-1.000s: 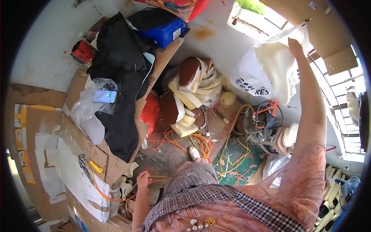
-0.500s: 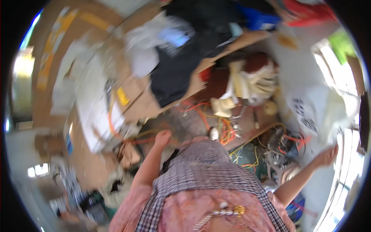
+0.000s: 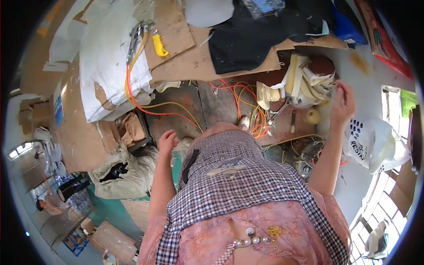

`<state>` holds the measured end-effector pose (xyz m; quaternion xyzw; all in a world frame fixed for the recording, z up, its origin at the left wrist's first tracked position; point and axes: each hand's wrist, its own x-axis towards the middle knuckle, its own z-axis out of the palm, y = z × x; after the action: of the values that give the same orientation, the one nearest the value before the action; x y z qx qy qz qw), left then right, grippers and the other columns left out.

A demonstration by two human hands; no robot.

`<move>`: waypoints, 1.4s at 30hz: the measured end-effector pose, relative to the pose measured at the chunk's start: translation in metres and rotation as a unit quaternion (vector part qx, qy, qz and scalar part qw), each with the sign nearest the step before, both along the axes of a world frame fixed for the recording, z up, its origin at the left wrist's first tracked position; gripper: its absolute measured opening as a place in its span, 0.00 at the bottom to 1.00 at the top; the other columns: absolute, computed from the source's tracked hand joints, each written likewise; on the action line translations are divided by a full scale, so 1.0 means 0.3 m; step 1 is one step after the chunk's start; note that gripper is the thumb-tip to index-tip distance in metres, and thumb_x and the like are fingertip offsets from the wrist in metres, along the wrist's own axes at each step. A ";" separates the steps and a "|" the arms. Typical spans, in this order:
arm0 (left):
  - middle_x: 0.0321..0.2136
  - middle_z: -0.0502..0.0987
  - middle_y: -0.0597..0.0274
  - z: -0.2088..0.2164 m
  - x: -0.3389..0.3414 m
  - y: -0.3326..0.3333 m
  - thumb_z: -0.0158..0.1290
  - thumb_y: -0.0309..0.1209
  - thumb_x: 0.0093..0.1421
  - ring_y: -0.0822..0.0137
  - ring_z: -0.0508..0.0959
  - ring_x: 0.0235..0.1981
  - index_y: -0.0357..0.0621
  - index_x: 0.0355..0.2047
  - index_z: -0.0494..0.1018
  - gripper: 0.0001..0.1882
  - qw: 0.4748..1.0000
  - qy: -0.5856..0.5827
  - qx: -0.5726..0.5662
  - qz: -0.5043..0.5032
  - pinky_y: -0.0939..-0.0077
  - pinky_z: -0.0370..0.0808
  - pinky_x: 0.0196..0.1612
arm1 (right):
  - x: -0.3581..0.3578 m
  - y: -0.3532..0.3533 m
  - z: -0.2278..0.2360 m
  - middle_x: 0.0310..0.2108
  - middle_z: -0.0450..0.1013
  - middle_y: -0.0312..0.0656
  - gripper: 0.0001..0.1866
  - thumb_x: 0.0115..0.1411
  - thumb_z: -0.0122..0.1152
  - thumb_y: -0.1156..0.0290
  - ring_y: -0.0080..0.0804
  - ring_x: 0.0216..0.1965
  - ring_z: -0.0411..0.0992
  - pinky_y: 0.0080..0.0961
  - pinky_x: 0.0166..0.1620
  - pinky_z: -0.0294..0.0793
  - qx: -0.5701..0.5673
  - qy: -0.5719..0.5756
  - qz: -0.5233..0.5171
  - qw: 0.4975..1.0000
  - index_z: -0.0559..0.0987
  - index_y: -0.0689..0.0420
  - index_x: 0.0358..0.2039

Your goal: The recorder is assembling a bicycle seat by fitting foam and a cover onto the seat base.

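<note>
My left hand (image 3: 168, 142) hangs beside the checked apron (image 3: 229, 176), its fingers loosely curled with nothing visible in them. Nearest to it are orange and yellow hoses (image 3: 165, 113) and a crumpled brown paper bundle (image 3: 131, 128). My right hand (image 3: 343, 104) is raised at the right, thumb and fingers pinched together. Whatever it pinches, if anything, is too small to make out. Just left of it lies a stack of cream and dark red pieces (image 3: 304, 81). A white printed plastic bag (image 3: 366, 143) hangs to its right.
The cardboard-covered table (image 3: 176, 75) spreads ahead, bearing black fabric (image 3: 238, 46), a yellow-handled tool (image 3: 160, 45) and metal tools on hoses (image 3: 134, 42). More hoses (image 3: 260, 119) tangle below its edge. A stuffed cream sack (image 3: 123, 176) stands left; another person (image 3: 53, 204) is far left.
My right hand has come inward and up, from beside the window to near the stack of pieces. The left hand has shifted left and slightly lower. The whole view has turned.
</note>
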<state>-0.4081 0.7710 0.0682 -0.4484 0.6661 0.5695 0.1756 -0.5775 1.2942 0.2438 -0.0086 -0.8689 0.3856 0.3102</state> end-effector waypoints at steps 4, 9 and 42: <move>0.35 0.76 0.59 -0.047 0.301 -0.343 0.50 0.30 0.56 0.65 0.78 0.24 0.44 0.47 0.69 0.17 0.987 -0.019 0.005 0.162 0.79 0.74 0.25 | -0.011 -0.334 -0.052 0.30 0.75 0.40 0.08 0.55 0.51 0.80 0.25 0.31 0.72 0.19 0.37 0.71 0.035 -0.080 0.074 0.993 0.76 0.61 0.35; 0.28 0.76 0.61 0.028 0.510 -0.769 0.52 0.29 0.53 0.68 0.76 0.23 0.40 0.41 0.72 0.14 0.940 0.094 -0.075 0.319 0.82 0.72 0.25 | 0.128 -0.909 -0.234 0.32 0.74 0.40 0.11 0.55 0.52 0.78 0.26 0.34 0.72 0.22 0.37 0.70 0.076 -0.225 0.222 0.946 0.76 0.54 0.38; 0.29 0.76 0.57 -0.134 1.042 -1.235 0.52 0.34 0.50 0.64 0.72 0.28 0.34 0.32 0.75 0.14 0.909 -0.103 -0.288 0.283 0.69 0.68 0.31 | 0.364 -1.226 -0.811 0.29 0.74 0.49 0.10 0.49 0.49 0.66 0.48 0.34 0.73 0.42 0.36 0.71 0.053 -0.533 0.350 0.768 0.78 0.53 0.29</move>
<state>-0.0954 0.4006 0.0279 -0.7054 0.6246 0.3292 -0.0628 -0.4682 0.9263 0.0005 0.1082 -0.8564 0.3545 -0.3595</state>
